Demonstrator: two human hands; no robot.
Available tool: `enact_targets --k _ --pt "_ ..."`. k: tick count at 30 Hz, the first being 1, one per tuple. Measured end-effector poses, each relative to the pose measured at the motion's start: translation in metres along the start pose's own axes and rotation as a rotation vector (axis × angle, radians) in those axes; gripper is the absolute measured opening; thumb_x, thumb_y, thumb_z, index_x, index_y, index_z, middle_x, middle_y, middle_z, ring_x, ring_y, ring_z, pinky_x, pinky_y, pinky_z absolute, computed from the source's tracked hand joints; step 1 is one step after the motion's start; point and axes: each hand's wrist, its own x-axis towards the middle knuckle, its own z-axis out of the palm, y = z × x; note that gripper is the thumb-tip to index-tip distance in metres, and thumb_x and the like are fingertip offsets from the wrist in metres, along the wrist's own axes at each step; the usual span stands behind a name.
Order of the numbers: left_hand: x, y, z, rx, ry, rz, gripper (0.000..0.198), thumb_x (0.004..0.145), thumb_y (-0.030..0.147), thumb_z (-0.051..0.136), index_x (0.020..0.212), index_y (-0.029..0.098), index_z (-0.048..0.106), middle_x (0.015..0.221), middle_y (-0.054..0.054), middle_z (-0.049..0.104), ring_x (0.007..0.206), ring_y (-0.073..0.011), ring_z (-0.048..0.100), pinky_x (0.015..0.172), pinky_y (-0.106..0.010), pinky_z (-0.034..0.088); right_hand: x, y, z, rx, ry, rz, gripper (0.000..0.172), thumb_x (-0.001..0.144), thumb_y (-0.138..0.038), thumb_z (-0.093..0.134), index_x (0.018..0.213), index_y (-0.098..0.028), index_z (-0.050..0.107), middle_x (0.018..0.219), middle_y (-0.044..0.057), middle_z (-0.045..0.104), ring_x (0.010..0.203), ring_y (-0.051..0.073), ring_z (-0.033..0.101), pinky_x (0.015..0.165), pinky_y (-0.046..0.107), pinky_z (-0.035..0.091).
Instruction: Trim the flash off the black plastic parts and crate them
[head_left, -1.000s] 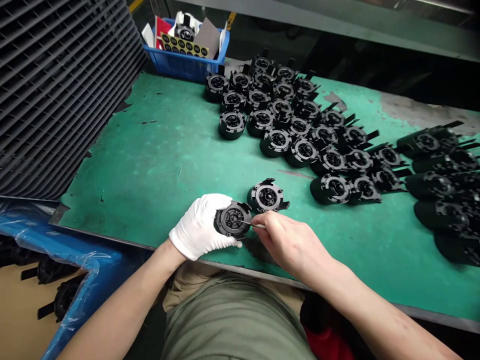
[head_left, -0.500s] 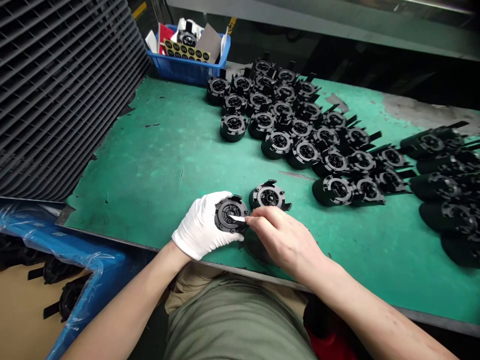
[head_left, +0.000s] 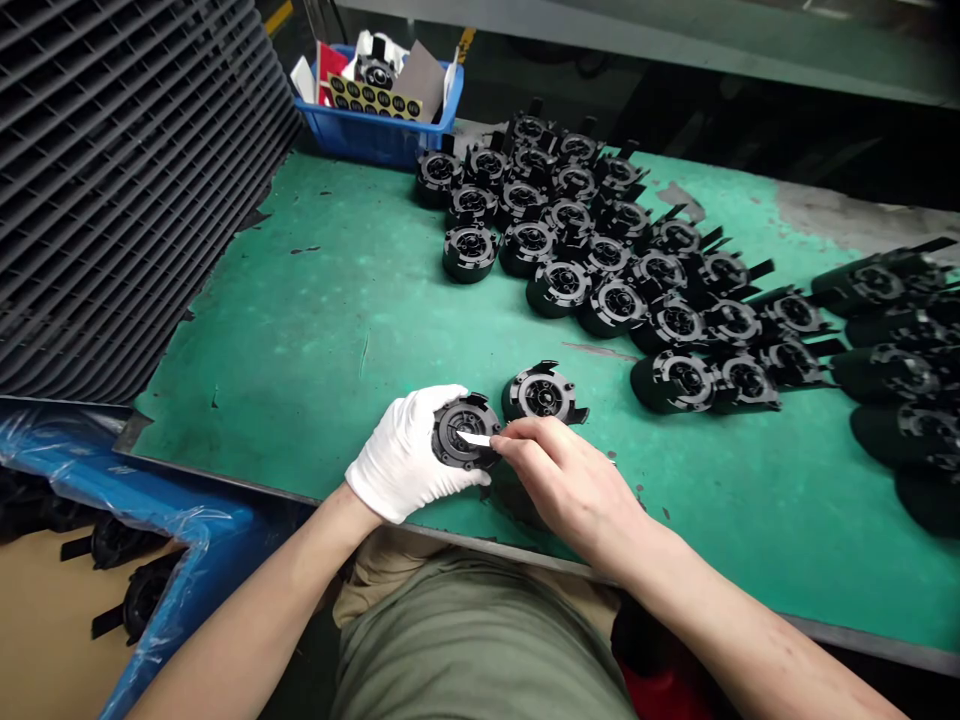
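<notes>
My left hand (head_left: 411, 452), in a white glove, is closed around a round black plastic housing (head_left: 453, 428), its ringed face turned up. In my bare right hand (head_left: 574, 485) is a small knife (head_left: 474, 439), pinched between thumb and fingers. Its pale pointed blade reaches over the housing's face, the tip near the middle; whether it touches cannot be made out. My fingers cover the handle. Just beyond my right hand a second black housing (head_left: 543, 392) rests on the green mat (head_left: 315, 330).
Several rows of similar black housings (head_left: 559, 288) stand across the back and right. A blue bin (head_left: 367, 137) holding a sticker sheet (head_left: 373, 100) sits at the back left. Black slatted panels (head_left: 127, 180) rise at left. Below them, a blue plastic-lined box (head_left: 217, 520) contains black parts.
The view has shifted slightly. Both hands keep nearly the same pose, with the blade still over the middle of the held housing.
</notes>
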Motion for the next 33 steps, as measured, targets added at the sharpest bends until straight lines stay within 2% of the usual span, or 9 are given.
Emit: enact_targets --k 4,13,18,24,29,33 --pt "0.0 0.001 -0.001 0.0 -0.012 -0.015 0.094 0.061 0.054 0.1 0.139 0.024 0.057 0.132 -0.013 0.072 0.122 -0.0358 0.071 0.107 -0.053 0.058 0.002 -0.001 -0.002 0.045 -0.043 0.08 0.021 0.112 -0.028 0.042 0.12 -0.024 0.062 0.117 0.007 0.069 0.089 0.017 0.066 0.072 0.028 0.055" --pt "0.004 0.004 -0.001 0.01 -0.024 -0.011 0.092 0.062 0.051 0.099 0.139 0.022 0.057 0.133 -0.013 0.072 0.124 -0.0365 0.071 0.109 -0.053 0.058 0.001 0.001 0.002 -0.125 0.006 -0.066 0.025 0.108 -0.014 0.046 0.128 -0.021 0.059 0.119 0.011 0.069 0.093 0.02 0.061 0.077 0.032 0.052" --pt "0.001 0.002 0.001 0.074 0.03 0.028 0.099 0.061 0.052 0.1 0.143 0.02 0.054 0.134 -0.015 0.072 0.123 -0.0364 0.072 0.108 -0.051 0.059 0.004 -0.006 -0.002 -0.154 0.017 -0.042 0.023 0.107 -0.013 0.045 0.126 -0.018 0.058 0.116 0.013 0.067 0.091 0.021 0.058 0.075 0.031 0.052" --pt "-0.002 0.0 0.002 0.123 0.038 0.023 0.105 0.061 0.052 0.1 0.148 0.021 0.05 0.141 -0.017 0.069 0.128 -0.0383 0.07 0.111 -0.052 0.058 0.004 -0.006 0.001 -0.184 0.033 -0.001 0.022 0.107 -0.012 0.045 0.123 -0.017 0.058 0.117 0.014 0.066 0.094 0.022 0.06 0.077 0.032 0.055" --pt "-0.003 -0.001 0.002 0.103 0.042 0.03 0.114 0.053 0.056 0.103 0.147 0.021 0.05 0.139 -0.016 0.069 0.127 -0.0383 0.07 0.111 -0.052 0.057 0.0 0.002 0.003 -0.012 0.091 0.05 0.027 0.109 -0.014 0.045 0.134 -0.02 0.053 0.119 0.012 0.067 0.101 0.021 0.067 0.078 0.031 0.057" --pt "-0.002 0.0 0.002 0.11 0.053 0.046 0.113 0.051 0.056 0.104 0.145 0.02 0.053 0.137 -0.017 0.07 0.126 -0.0387 0.07 0.11 -0.051 0.058 -0.001 0.002 0.0 0.106 -0.004 0.118 0.028 0.11 -0.018 0.045 0.137 -0.02 0.051 0.112 0.009 0.067 0.092 0.019 0.07 0.073 0.03 0.057"
